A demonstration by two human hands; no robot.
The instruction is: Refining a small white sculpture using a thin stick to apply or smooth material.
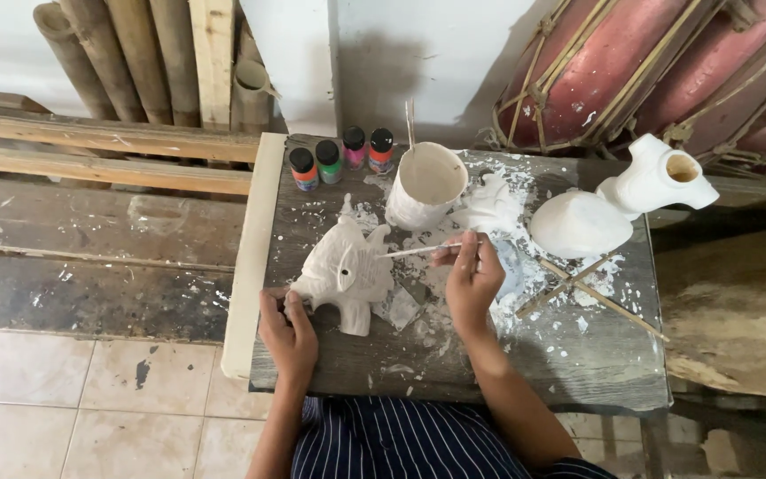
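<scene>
Your left hand (288, 330) grips the lower edge of the white plaster fish (345, 273), which lies on the board just above your fingers. Your right hand (472, 279) pinches a thin brush (418, 251), its tip pointing left at the fish. The figure looks rigid, brittle and chalky; hold its thick body, not the fins.

White wall (418, 53) behind, evenly lit, soft shadow on it. Bamboo poles (126, 53) lean in left corner beside pale plank (213, 58). Long weathered wooden beams (90, 142) run left, dark paint-flecked bench surface (82, 257) below them. Dark grey wooden worktop (507, 364) splashed with white, pale board (246, 257) along its left edge. Beige floor tiles (90, 399), chipped, stained. Reddish drums (631, 62) bound with cane, upper right.
</scene>
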